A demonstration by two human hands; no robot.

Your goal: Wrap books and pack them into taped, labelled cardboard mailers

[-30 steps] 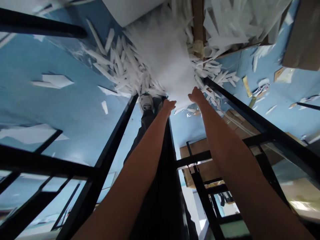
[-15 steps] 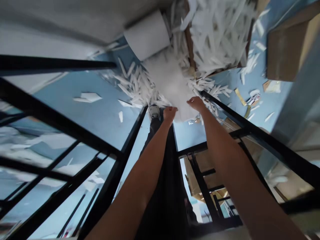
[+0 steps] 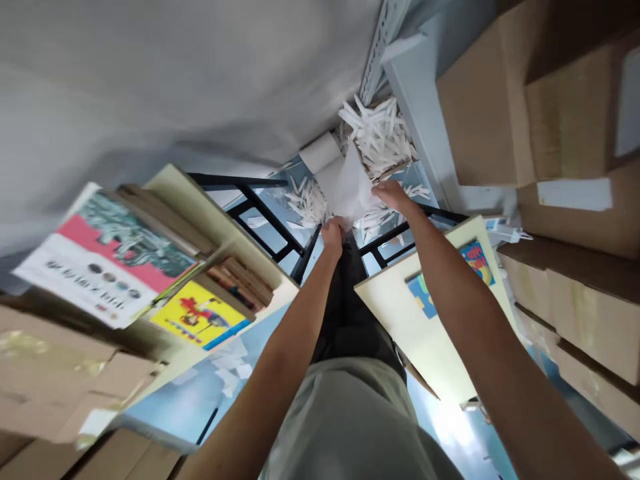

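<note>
My left hand (image 3: 333, 233) is closed on the near left edge of a thin white packing sheet (image 3: 351, 185). On the other side, my right hand (image 3: 391, 194) pinches the sheet's right edge. Between my hands the sheet rises slanted and looks slightly see-through. It runs back to a white roll (image 3: 320, 153) lying on the floor by the grey wall. I cannot tell whether the sheet is foam or bubble wrap.
White paper-like strips (image 3: 307, 202) litter the floor around the roll, and a box of strips (image 3: 383, 137) stands behind. Tables flank me: books (image 3: 200, 313) and cartons on the left one, a pale tabletop (image 3: 430, 333) at right. Stacked cartons (image 3: 575, 120) line the right side.
I have risen from bending low between the black table frames; tabletops now show on both sides. The sheet has been lifted off the floor, with its near edge in my hands.
</note>
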